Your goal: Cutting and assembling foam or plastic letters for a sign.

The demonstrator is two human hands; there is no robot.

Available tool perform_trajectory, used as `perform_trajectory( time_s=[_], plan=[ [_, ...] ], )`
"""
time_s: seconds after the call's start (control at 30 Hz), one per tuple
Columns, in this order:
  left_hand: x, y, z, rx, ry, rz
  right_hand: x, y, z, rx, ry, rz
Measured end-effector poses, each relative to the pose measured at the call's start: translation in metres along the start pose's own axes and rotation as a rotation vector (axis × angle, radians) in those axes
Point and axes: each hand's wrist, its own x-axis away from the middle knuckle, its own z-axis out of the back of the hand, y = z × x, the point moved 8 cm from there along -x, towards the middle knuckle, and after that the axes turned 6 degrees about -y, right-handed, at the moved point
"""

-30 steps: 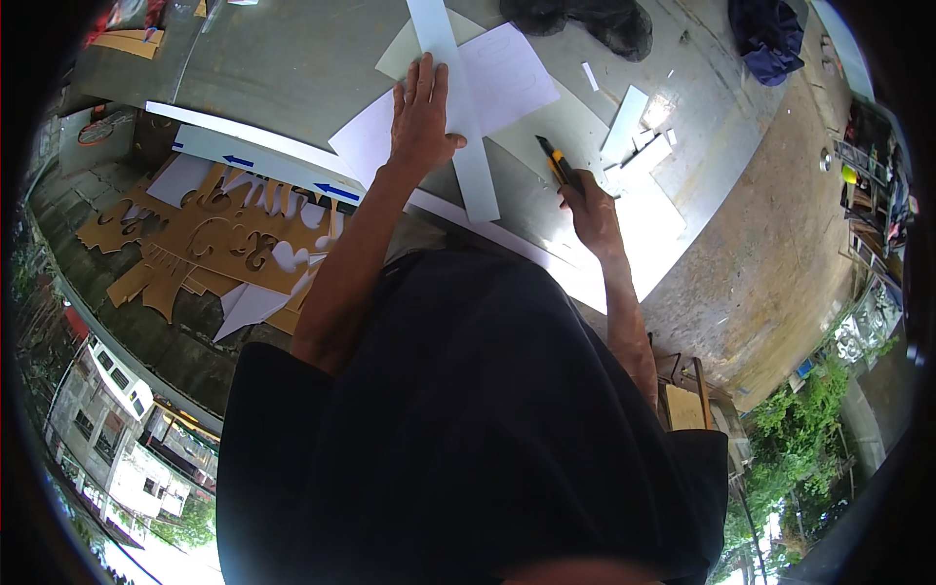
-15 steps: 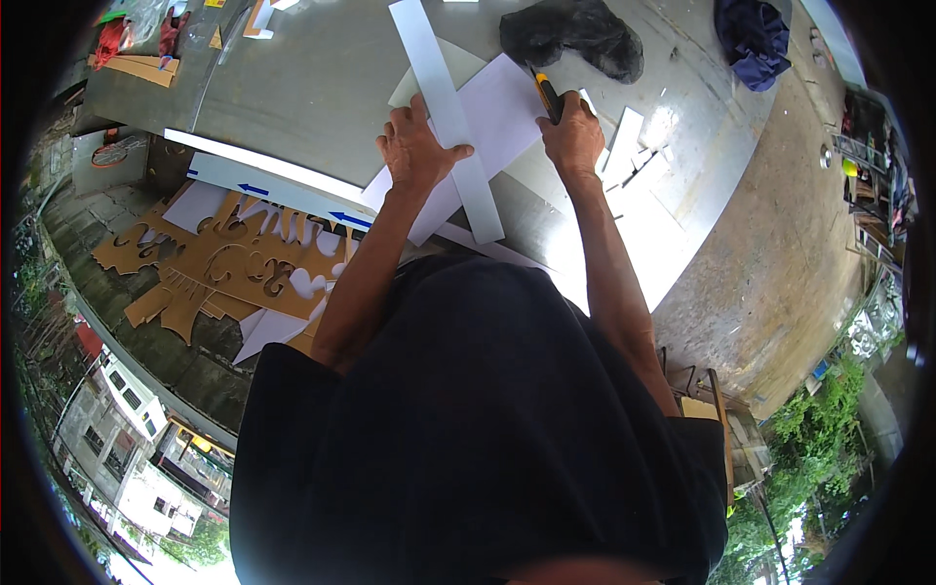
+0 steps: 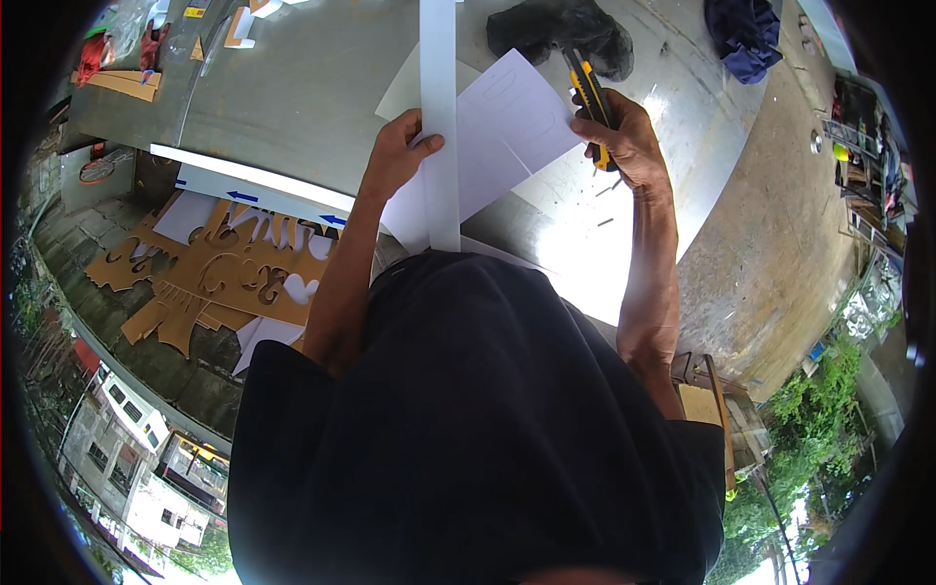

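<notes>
My left hand (image 3: pixel 398 156) grips the left edge of a long, flat whitish straightedge (image 3: pixel 443 185), thumb on top. The bar runs almost straight away from my body across a white sheet (image 3: pixel 517 127). Faint curved outlines and a thin pale line mark that sheet, and a paler sheet (image 3: pixel 398 90) shows partly beneath it. To the right, my right hand (image 3: pixel 634 141) is closed around a yellow and black utility knife (image 3: pixel 593 112), held above the table beside the sheet's right corner. I cannot make out whether the blade is out.
The grey metal table (image 3: pixel 302 93) carries a crumpled black mesh bag (image 3: pixel 561 34) and a dark blue cloth (image 3: pixel 741 39) at the far side. Small thin scraps (image 3: pixel 606 222) lie near my right forearm. Cut-out brown boards (image 3: pixel 229 263) lie below the table's left edge.
The straightedge has turned from a slant to nearly straight ahead. My right hand has moved right with the knife, turning it. White offcuts on the right no longer show.
</notes>
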Motion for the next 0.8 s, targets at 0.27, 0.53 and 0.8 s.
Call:
perform_trajectory(
  time_s=[0.27,0.53,0.8],
  plan=[
    [0.002,0.051,-0.012,0.199,-0.142,-0.098,-0.014,0.014,0.028,-0.2,0.015,0.09],
    [0.008,0.058,0.0,-0.082,-0.144,-0.114,-0.001,0.008,0.032,-0.044,-0.019,0.097],
    [0.019,0.04,0.085,-0.53,0.041,-0.084,0.032,0.012,0.081,0.095,0.143,0.018]
  ],
)
